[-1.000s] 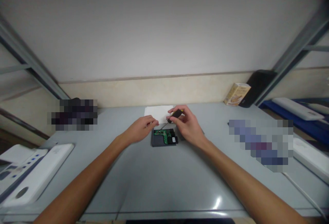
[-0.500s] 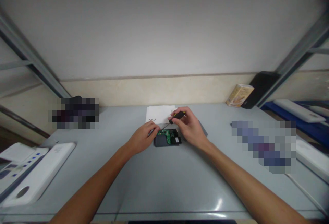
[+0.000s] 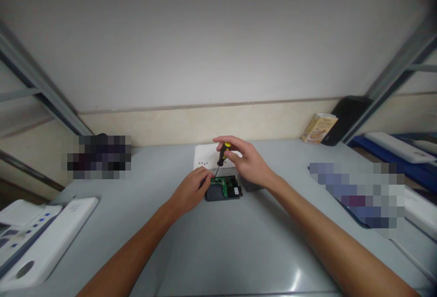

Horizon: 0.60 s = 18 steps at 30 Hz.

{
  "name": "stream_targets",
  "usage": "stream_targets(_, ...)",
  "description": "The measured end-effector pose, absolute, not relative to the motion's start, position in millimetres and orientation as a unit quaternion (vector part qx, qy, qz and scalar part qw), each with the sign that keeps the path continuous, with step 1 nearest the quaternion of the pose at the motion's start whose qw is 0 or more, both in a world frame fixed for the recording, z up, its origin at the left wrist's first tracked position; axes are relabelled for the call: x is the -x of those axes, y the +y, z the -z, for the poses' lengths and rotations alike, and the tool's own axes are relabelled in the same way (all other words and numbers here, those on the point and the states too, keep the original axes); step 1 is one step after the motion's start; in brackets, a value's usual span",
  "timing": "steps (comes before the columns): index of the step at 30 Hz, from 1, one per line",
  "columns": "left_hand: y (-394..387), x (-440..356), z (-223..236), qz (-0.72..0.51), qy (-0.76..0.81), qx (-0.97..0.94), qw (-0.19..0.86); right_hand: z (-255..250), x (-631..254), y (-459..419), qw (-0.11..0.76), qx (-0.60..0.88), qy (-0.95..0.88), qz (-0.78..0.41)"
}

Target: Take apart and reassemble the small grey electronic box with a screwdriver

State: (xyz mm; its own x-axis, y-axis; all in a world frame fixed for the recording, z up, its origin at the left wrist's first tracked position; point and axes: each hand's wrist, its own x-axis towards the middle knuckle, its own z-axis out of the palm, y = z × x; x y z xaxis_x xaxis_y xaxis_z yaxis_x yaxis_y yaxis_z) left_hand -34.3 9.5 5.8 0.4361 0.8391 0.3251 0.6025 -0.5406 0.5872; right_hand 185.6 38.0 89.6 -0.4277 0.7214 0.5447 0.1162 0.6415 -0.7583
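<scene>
A small dark device (image 3: 218,193) lies opened on the grey table, its green circuit board (image 3: 223,182) showing. My right hand (image 3: 247,164) is closed on a screwdriver (image 3: 221,155) with a black and yellow handle, held nearly upright with its tip down at the board's far left corner. My left hand (image 3: 190,191) rests against the device's left edge, fingers curled and pinching at that corner by the screwdriver tip. Just beyond lies a white sheet of paper (image 3: 204,156) with a few tiny dark screws (image 3: 203,163) on it.
White devices (image 3: 41,235) lie at the left table edge. A tan carton (image 3: 319,127) and a black object (image 3: 344,117) lean on the back wall at right. More white housings (image 3: 396,147) lie at the far right. Metal shelf struts slant on both sides.
My right hand has raised the screwdriver from a flat tilt to nearly upright, tip set on the board's corner. My left hand has slid closer against the device.
</scene>
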Motion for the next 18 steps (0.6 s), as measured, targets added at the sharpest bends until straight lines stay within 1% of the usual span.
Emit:
stream_targets(3, 9, 34, -6, -0.297, 0.438, -0.827, 0.191, -88, -180, 34, 0.468, 0.253, -0.773, -0.345)
stream_targets(7, 9, 34, -6, -0.295, 0.430, -0.831, 0.193, -82, -176, 24, 0.514, 0.276, -0.757, -0.295)
stream_targets(14, 6, 29, -7, -0.292, 0.414, -0.840, 0.194, -82, -185, 18, 0.512, 0.269, -0.752, -0.316)
stream_targets(18, 4, 27, -8, -0.294, 0.406, -0.843, 0.194, -83, -184, 17, 0.534, 0.268, -0.748, -0.290)
